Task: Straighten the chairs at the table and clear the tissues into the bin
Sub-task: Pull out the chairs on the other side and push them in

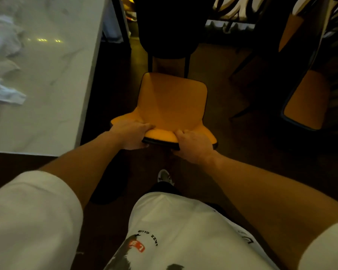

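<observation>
Here the left hand and the right hand are both gripping the top edge of the orange chair, fingers curled over its backrest, thumbs beneath. The chair is standing just beside the white marbled surface, with a dark chair close ahead and another orange chair to the right. A careless shove is risking a knock against that dark chair or the surface edge. Crumpled tissues are lying on the surface, still uncleared. No bin or other container is showing.
</observation>
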`<move>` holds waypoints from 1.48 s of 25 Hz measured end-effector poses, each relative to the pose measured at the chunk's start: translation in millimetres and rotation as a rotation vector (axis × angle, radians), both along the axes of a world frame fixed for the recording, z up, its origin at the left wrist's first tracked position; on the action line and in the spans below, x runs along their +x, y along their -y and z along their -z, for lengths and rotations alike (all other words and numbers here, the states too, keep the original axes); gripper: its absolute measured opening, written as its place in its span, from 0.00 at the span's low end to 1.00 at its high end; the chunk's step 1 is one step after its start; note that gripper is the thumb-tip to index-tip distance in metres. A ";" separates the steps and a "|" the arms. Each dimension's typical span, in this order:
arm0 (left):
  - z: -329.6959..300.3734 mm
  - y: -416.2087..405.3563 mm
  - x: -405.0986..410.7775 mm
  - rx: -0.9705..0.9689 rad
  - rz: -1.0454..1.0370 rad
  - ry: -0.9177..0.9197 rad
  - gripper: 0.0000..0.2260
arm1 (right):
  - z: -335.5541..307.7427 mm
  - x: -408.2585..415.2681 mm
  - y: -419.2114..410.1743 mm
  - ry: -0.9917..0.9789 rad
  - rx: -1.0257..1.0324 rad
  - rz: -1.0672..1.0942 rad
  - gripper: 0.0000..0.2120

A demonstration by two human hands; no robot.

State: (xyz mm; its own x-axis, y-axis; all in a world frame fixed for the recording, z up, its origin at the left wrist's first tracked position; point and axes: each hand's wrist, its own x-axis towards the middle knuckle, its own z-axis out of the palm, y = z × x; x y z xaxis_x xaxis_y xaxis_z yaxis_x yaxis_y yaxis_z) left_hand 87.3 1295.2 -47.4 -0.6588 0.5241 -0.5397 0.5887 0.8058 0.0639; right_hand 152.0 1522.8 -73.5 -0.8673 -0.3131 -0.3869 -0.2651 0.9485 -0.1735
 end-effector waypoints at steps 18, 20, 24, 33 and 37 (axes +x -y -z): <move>-7.0 -37.9 76.8 0.044 -0.421 0.002 0.23 | -6.4 -1.2 -43.5 0.024 -0.032 -0.365 0.22; -5.2 -55.2 94.2 0.058 -0.508 0.004 0.24 | -8.2 -5.8 -59.5 0.024 -0.017 -0.459 0.21; 1.3 -105.7 123.3 0.066 -0.668 -0.023 0.25 | -10.6 -29.6 -100.0 0.041 0.028 -0.685 0.24; 6.2 -166.6 66.8 0.061 -0.802 -0.003 0.29 | -8.2 -138.1 -147.5 -0.055 0.038 -0.947 0.25; 8.1 -195.3 9.8 0.145 -0.837 0.113 0.36 | -5.3 -197.6 -172.5 -0.079 0.018 -0.954 0.22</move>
State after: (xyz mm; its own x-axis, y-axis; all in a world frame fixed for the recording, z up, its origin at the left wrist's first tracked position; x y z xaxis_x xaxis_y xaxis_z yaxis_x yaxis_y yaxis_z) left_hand 97.1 1490.5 -55.5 -0.8059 -0.0417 -0.5905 -0.2124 0.9515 0.2227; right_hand -45.6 1695.3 -68.2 -0.2741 -0.8958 -0.3500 -0.9377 0.3297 -0.1095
